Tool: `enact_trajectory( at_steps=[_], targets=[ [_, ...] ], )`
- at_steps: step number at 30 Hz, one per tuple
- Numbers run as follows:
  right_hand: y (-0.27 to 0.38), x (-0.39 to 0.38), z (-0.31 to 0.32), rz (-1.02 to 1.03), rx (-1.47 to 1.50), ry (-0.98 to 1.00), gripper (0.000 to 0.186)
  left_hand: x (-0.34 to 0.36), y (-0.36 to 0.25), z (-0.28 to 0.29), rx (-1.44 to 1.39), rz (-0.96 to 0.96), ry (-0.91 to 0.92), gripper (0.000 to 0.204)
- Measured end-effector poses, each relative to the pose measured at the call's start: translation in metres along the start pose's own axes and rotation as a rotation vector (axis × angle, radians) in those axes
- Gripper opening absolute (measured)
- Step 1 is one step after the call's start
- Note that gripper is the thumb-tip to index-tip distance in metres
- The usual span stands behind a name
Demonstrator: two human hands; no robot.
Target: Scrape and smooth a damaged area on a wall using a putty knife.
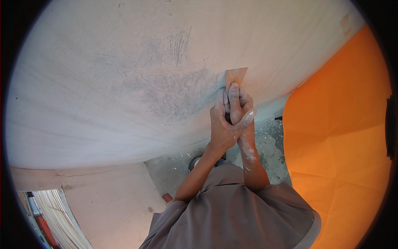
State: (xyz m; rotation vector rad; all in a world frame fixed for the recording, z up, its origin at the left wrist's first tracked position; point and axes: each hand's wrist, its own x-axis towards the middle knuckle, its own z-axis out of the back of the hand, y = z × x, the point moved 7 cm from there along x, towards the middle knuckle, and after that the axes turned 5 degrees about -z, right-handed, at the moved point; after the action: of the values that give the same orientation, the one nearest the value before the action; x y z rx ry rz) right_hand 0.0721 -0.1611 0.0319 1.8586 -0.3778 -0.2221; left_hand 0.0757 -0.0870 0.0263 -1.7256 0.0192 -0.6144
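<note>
From where I stand, the nearest thing is a loose grey-brown garment [232, 211] below the hands, hiding much of the floor under them. To their right a big orange sheet [336, 124], creased, hangs like a screen and blocks the view beyond it on that side.

The left hand [224, 130] lies over the right wrist, its whitened thumb laid across it and its fingers bent up alongside the right hand; I can't tell how firmly it is closed. The right hand [241, 103] grips a flat, thin scraper [236, 74] between its thumb, pressed on the face, and the fingers behind. The blade juts up past the fingertips; its lower part is hidden, and I can't tell whether its top edge touches the pale wall [83, 112] ahead.

Left of the blade, a dark, scratched patch [174, 89] spreads over that wall. Farther down, beneath the hands, there's a grey floor [269, 145] speckled white, and a dark-rimmed round container [192, 165], partly covered. Well off to the hands' lower left are a small reddish block [167, 198] and some ribbed white strips [58, 213].
</note>
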Motion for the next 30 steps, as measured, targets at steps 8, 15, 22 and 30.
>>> enact_trajectory(
  at_steps=[8, 15, 22, 30],
  targets=[
    [-0.002, -0.014, 0.020, 0.047, -0.090, -0.038, 0.043, -0.018, 0.022, -0.015, -0.183, 0.125, 0.039, 0.046],
    [-0.039, -0.030, 0.009, -0.139, -0.178, 0.023, 0.042, -0.057, 0.049, 0.004, -0.138, 0.051, -0.185, 0.041],
    [-0.069, -0.036, -0.022, -0.205, 0.222, 0.009, 0.045, -0.058, 0.038, 0.050, 0.038, 0.056, -0.219, 0.034],
    [-0.070, -0.037, -0.025, -0.241, 0.264, 0.050, 0.045, -0.051, 0.025, 0.052, 0.133, 0.055, -0.170, 0.038]
  ],
)
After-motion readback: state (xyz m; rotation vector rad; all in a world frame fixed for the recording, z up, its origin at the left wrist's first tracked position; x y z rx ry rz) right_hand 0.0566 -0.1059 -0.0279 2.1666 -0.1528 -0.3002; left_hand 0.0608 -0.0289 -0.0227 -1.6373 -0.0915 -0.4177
